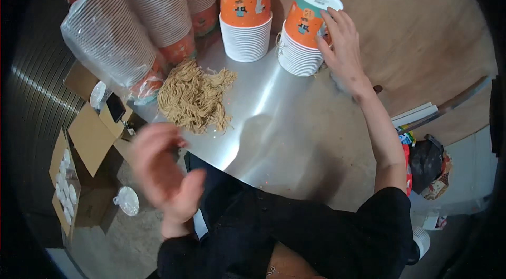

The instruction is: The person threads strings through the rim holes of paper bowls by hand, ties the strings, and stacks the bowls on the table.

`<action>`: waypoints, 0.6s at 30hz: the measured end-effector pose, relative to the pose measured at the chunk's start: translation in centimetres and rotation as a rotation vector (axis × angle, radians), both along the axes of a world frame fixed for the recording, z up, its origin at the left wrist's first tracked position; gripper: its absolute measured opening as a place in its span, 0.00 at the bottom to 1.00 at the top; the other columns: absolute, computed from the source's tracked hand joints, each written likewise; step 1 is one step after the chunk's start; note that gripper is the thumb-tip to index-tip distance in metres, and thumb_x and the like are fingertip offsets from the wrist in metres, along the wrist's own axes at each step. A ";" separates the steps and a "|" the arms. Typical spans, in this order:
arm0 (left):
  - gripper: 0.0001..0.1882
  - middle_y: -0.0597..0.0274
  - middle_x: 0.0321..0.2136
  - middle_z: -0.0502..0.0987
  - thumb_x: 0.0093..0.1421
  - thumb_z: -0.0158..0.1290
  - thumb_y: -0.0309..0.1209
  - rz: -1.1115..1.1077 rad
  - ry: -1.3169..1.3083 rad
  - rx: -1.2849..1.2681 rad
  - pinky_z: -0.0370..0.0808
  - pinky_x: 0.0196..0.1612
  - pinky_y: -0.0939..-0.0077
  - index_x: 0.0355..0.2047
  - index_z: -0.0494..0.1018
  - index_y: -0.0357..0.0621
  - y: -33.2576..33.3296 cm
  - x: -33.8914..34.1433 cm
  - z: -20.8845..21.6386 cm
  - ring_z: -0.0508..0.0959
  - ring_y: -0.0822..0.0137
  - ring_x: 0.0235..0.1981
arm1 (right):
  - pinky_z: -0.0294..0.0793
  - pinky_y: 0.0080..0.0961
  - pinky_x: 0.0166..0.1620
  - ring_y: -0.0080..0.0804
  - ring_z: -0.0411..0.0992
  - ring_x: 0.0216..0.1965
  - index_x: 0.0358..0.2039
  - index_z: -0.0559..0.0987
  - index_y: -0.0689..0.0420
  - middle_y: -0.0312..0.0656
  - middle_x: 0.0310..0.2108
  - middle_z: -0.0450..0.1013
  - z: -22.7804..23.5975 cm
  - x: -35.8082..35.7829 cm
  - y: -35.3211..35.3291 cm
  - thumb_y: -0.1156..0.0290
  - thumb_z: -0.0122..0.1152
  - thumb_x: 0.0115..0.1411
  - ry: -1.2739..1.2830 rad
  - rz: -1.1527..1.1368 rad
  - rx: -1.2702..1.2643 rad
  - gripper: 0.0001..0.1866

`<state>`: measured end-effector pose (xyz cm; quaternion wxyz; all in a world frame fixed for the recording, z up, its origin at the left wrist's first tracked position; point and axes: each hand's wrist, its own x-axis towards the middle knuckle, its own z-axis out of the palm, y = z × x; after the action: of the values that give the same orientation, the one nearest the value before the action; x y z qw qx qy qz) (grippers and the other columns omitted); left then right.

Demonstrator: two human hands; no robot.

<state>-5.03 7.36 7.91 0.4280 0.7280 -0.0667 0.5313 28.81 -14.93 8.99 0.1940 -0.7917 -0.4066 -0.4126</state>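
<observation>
On the metal table [274,147] stand two upside-down stacks of white-rimmed, orange-and-green paper buckets. My right hand [345,50] is at the right-hand stack of paper buckets [301,26], its fingers against the upper edge and its thumb on the side. The other stack [245,15] stands to its left, untouched. Near the table's front left edge my left hand [171,176] is raised and blurred, thumb apart from its curled fingers, with nothing seen in it. A heap of tan string [195,97] lies just beyond that hand.
Tall plastic-wrapped bucket stacks [113,31] lean at the back left. Below them on the left is an open cardboard box [84,194] holding white wrapped items. A wooden board wall [411,21] closes off the back right; bags [426,163] sit beyond my right arm.
</observation>
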 end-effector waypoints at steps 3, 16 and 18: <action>0.39 0.43 0.59 0.69 0.67 0.52 0.59 0.155 -0.274 0.363 0.73 0.55 0.48 0.67 0.63 0.44 1.5 -3.3 6.3 0.71 0.48 0.55 | 0.68 0.46 0.64 0.50 0.69 0.61 0.59 0.77 0.59 0.47 0.57 0.75 3.7 -8.5 1.5 0.76 0.69 0.56 0.090 0.377 0.155 0.28; 0.38 0.44 0.65 0.65 0.66 0.47 0.63 -0.137 -0.505 0.370 0.53 0.67 0.33 0.62 0.68 0.45 6.9 -11.5 8.1 0.62 0.42 0.66 | 0.74 0.44 0.62 0.46 0.72 0.58 0.52 0.80 0.53 0.44 0.54 0.76 6.1 -22.8 -5.8 0.69 0.65 0.62 0.052 0.457 -0.068 0.17; 0.37 0.44 0.65 0.65 0.67 0.47 0.63 -0.102 -0.518 0.354 0.53 0.67 0.33 0.62 0.69 0.45 7.1 -11.4 8.5 0.62 0.42 0.66 | 0.75 0.45 0.62 0.45 0.72 0.58 0.52 0.80 0.52 0.43 0.54 0.76 7.1 -23.6 -6.1 0.67 0.64 0.63 0.028 0.387 -0.118 0.17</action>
<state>-16.41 14.46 16.40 0.2898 0.6274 -0.3014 0.6570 5.18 -21.06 16.13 0.2286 -0.7142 -0.5721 -0.3321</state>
